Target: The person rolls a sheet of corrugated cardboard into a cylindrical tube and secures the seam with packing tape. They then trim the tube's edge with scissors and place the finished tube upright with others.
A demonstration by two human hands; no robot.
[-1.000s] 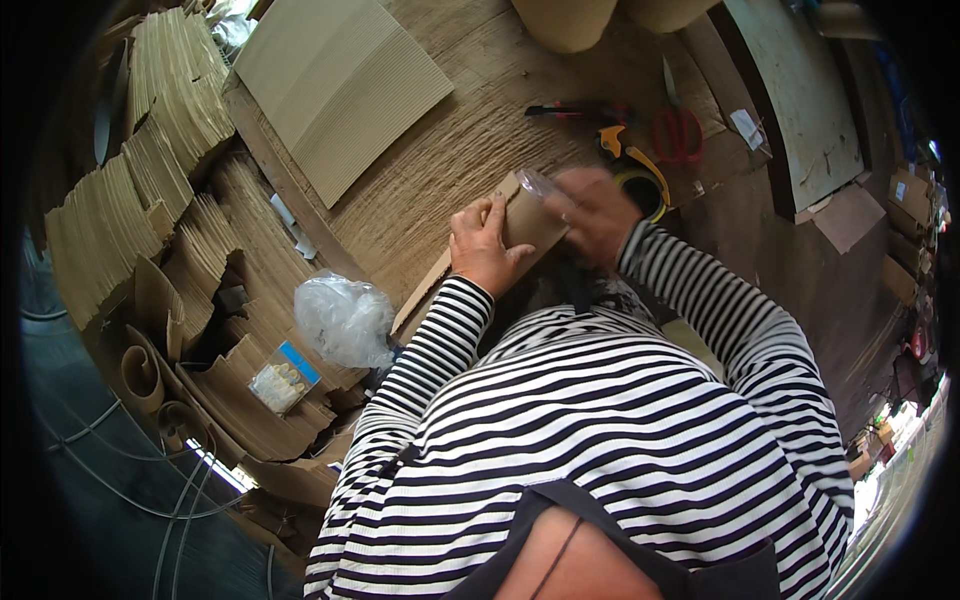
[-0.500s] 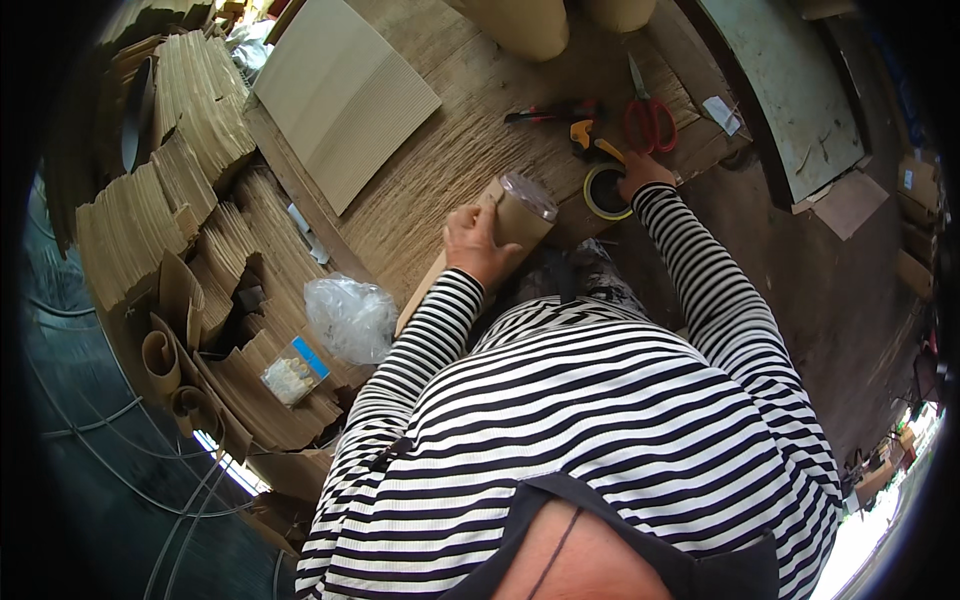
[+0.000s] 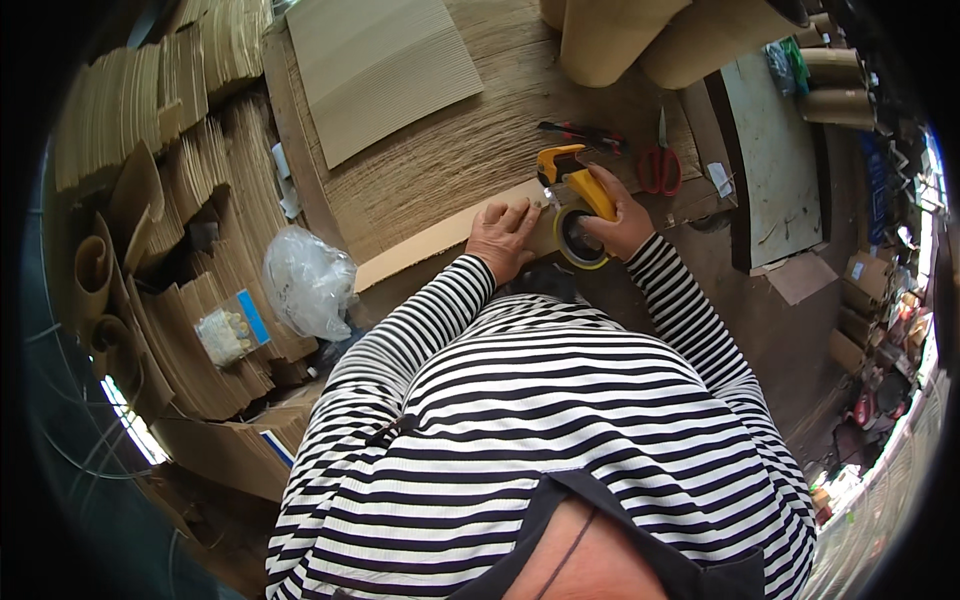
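Observation:
My right hand (image 3: 626, 226) is wrapped round the yellow handle of a tape dispenser (image 3: 596, 192), and a yellow-edged roll of tape (image 3: 588, 262) sits on its near side. The dispenser's head is over the right end of a long cardboard piece (image 3: 410, 249) along the table's near edge. On that cardboard, just left of the dispenser, my left hand (image 3: 501, 238) lies with its fingers stretched out and pressing down. The two hands are a short way apart. Whether tape is touching the cardboard is too small to make out.
Beyond the hands lie red-handled scissors (image 3: 660, 170) and a red and black cutting tool (image 3: 580, 134). A corrugated sheet (image 3: 385, 75) covers the far left of the wooden table (image 3: 510, 110). Cardboard stacks (image 3: 165, 240) and a clear plastic bag (image 3: 305, 282) stand left; large cardboard tubes (image 3: 615, 40) stand at the back.
My right hand has brought the tape dispenser leftward from beside the scissors to the cardboard. My left hand has shifted slightly right and now lies flatter on the cardboard. The view has shifted too.

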